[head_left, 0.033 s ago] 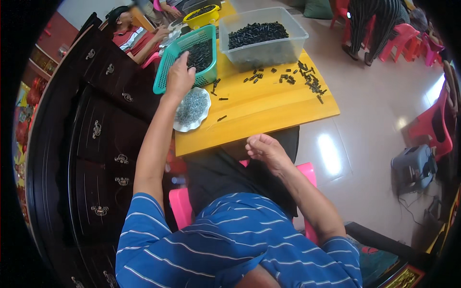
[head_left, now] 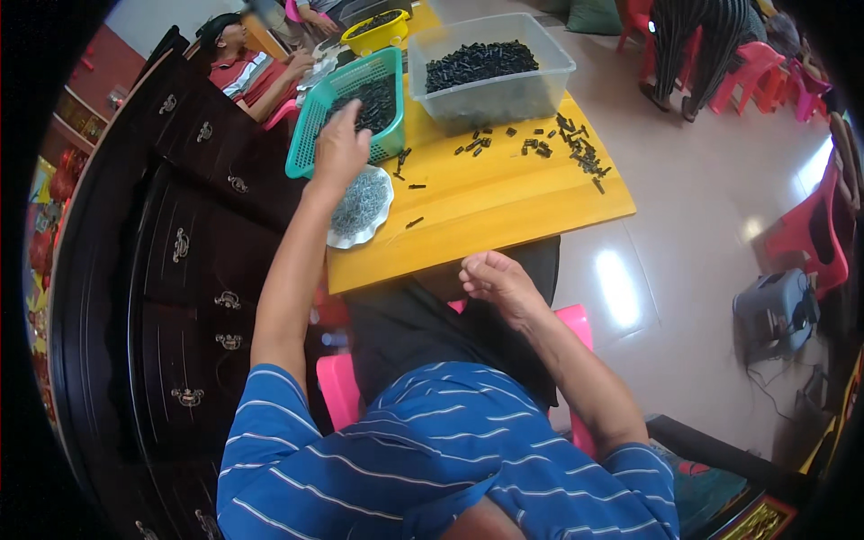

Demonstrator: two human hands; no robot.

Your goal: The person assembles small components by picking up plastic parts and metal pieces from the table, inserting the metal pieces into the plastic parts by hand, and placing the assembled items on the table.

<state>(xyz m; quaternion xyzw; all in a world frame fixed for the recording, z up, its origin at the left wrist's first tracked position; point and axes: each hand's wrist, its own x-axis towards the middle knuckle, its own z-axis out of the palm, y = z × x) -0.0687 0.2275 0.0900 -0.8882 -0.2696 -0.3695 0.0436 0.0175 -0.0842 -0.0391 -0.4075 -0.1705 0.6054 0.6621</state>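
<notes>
My left hand (head_left: pixel 343 151) reaches over the near part of a green plastic basket (head_left: pixel 306 135) that holds small black parts (head_left: pixel 374 103). Its thumb stands apart from the stretched fingers, and nothing shows between them. Below that wrist is a white wavy-rimmed dish (head_left: pixel 382 216) full of small silvery metal pieces (head_left: pixel 361 200), partly covered by my forearm. At the front edge of the yellow table (head_left: pixel 486 211), my right hand (head_left: pixel 497 283) is closed, with thumb and fingertips pressed together. Whatever it may hold is hidden.
A clear plastic bin (head_left: pixel 490 112) of black parts stands behind the scattered black pieces (head_left: pixel 580 148). Farther back is a yellow basin (head_left: pixel 376 36), near a person in red (head_left: pixel 256 76). A dark drawer cabinet (head_left: pixel 180 297) lines my left side.
My left hand has shifted very slightly toward me and to the right above the basket. My right hand stays closed in the same place.
</notes>
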